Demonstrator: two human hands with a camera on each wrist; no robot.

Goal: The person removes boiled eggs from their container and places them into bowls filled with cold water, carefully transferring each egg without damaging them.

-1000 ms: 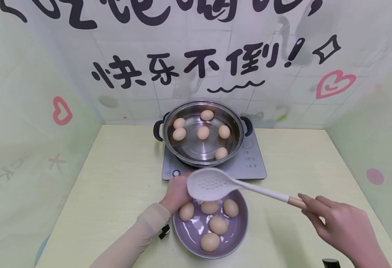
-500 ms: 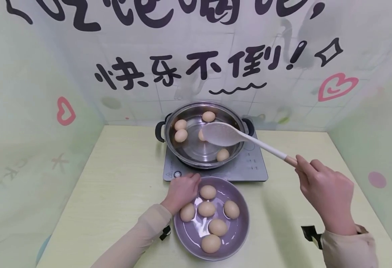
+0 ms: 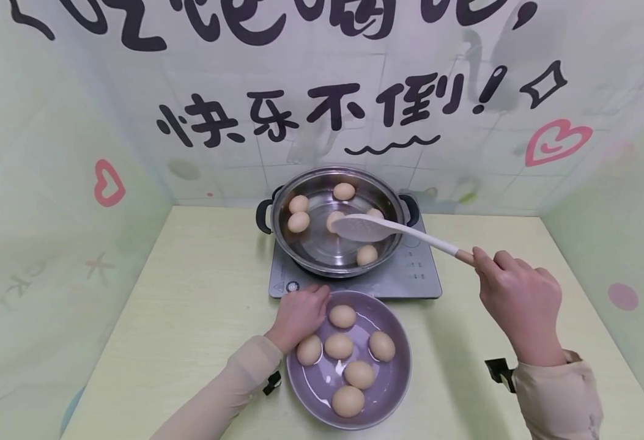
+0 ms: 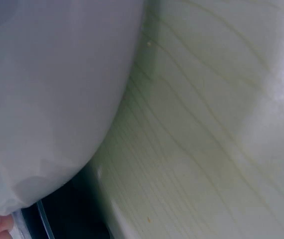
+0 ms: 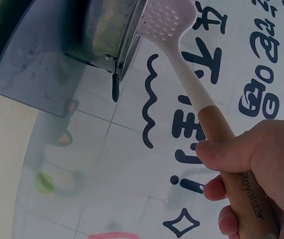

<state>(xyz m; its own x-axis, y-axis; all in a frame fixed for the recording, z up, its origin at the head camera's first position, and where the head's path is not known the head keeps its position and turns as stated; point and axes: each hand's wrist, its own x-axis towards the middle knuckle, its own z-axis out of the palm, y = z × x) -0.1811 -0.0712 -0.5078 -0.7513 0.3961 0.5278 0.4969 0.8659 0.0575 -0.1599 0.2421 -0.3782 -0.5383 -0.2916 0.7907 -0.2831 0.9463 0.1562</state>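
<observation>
Pale wood-grain desk [image 3: 189,287] boxed in by washed-out green side walls [image 3: 35,220], grayish back wall [image 3: 322,150] with chunky black Chinese lettering [image 3: 336,116], plus cute pink hearts [image 3: 556,148].

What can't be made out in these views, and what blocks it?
Head: two eggs in the pan, partly covered by the spoon.
Head: top line of writing, cut off by the upper edge.
Left wrist: eggs in the bowl, hidden by its outer side.
Right wrist: the pan's inside, hidden by its side.
</observation>
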